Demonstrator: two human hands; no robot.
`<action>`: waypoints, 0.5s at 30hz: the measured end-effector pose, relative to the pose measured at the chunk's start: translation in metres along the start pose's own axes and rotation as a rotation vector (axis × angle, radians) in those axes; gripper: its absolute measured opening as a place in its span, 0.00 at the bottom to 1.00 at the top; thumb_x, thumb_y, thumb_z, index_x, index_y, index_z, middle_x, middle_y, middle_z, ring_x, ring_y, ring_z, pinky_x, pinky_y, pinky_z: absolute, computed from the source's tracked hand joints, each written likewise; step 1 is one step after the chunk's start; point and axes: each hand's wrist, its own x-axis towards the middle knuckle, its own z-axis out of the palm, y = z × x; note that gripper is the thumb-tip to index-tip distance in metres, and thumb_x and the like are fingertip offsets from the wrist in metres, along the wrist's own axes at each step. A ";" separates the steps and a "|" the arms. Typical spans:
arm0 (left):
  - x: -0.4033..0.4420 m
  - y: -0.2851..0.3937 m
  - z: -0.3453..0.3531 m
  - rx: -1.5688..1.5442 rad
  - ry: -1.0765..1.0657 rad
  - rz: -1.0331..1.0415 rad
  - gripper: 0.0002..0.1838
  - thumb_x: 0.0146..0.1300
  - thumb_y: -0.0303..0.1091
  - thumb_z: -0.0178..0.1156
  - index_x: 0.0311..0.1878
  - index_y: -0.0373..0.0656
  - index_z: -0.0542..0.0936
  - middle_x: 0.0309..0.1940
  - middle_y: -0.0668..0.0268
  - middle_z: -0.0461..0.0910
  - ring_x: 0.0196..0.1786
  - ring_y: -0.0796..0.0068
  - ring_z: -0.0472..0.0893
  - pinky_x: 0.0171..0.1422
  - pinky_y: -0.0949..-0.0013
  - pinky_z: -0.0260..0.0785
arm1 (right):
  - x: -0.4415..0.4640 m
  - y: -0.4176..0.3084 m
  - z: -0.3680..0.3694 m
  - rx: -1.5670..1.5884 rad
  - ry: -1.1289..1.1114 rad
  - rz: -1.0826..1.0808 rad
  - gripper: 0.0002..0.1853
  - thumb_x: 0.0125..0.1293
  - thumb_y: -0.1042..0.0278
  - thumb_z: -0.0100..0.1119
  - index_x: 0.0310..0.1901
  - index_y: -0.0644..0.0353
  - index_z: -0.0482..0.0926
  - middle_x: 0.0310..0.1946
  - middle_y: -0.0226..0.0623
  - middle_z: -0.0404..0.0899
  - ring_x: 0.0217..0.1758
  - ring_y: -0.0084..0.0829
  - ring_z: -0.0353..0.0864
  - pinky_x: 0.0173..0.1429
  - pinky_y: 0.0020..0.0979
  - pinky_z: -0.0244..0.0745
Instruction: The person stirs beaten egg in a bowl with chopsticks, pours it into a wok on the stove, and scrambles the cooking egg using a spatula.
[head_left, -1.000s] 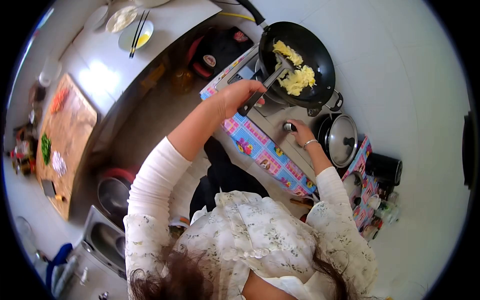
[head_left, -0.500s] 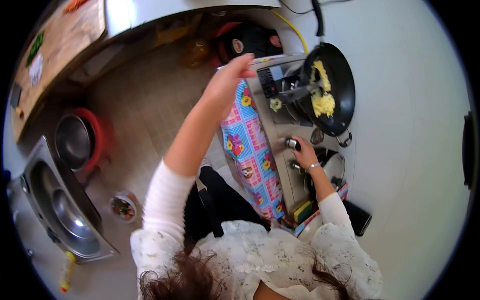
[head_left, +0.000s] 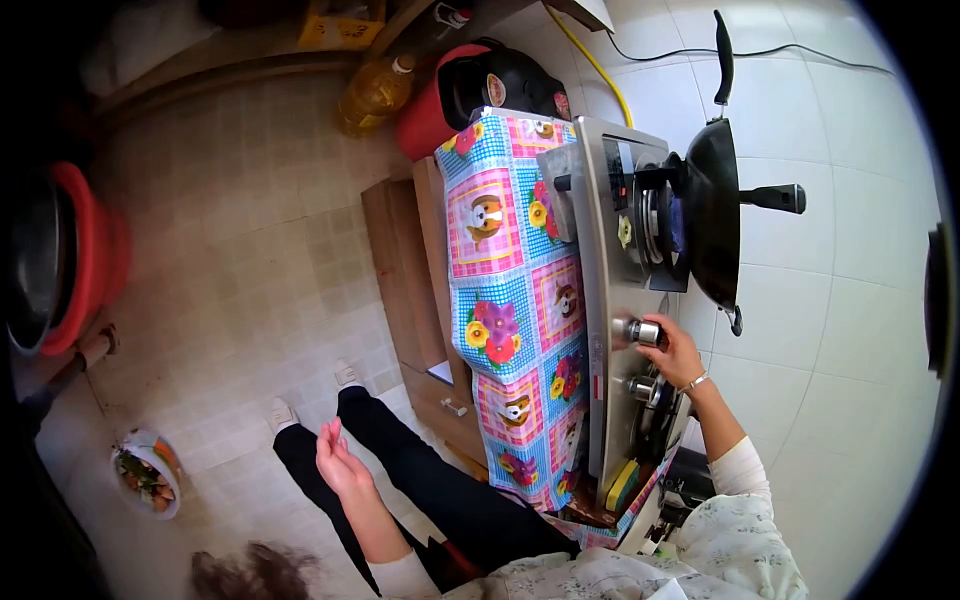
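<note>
My right hand (head_left: pixel 676 358) has its fingers closed around a metal control knob (head_left: pixel 643 332) on the front panel of the gas stove (head_left: pixel 603 270). Below it sits a second knob (head_left: pixel 643 388), untouched. My left hand (head_left: pixel 342 463) hangs open over my legs, fingers stretched out and holding nothing. A black wok (head_left: pixel 715 220) rests on the burner, seen from the side, so its contents are hidden. From its far side sticks out the black handle (head_left: pixel 775 198) of a utensil.
A patterned cloth (head_left: pixel 497 270) covers the stand before the stove. A sponge (head_left: pixel 622 484) lies near the stove's end. An oil bottle (head_left: pixel 376 95) and a red-and-black appliance (head_left: pixel 500 85) stand beyond. A red basin (head_left: pixel 85 260) and a waste bin (head_left: pixel 148 478) are on the left.
My left hand has dropped from beside the wok to over my legs. My right hand stays on the knob. The view has shifted, and the eggs in the wok no longer show.
</note>
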 end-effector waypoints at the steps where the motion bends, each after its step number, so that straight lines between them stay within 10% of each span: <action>1: 0.001 -0.008 -0.007 0.002 0.018 -0.035 0.20 0.63 0.39 0.52 0.53 0.34 0.72 0.47 0.58 0.79 0.58 0.72 0.70 0.66 0.64 0.44 | 0.000 0.001 0.001 0.019 0.001 0.001 0.26 0.52 0.79 0.66 0.53 0.58 0.70 0.43 0.33 0.74 0.44 0.23 0.74 0.47 0.24 0.73; 15: -0.004 -0.025 -0.020 -0.016 -0.076 -0.061 0.20 0.65 0.36 0.50 0.56 0.32 0.70 0.47 0.59 0.79 0.56 0.74 0.72 0.61 0.69 0.50 | -0.002 0.008 0.000 -0.009 -0.006 -0.097 0.26 0.53 0.82 0.64 0.54 0.58 0.70 0.44 0.33 0.73 0.45 0.23 0.74 0.47 0.24 0.74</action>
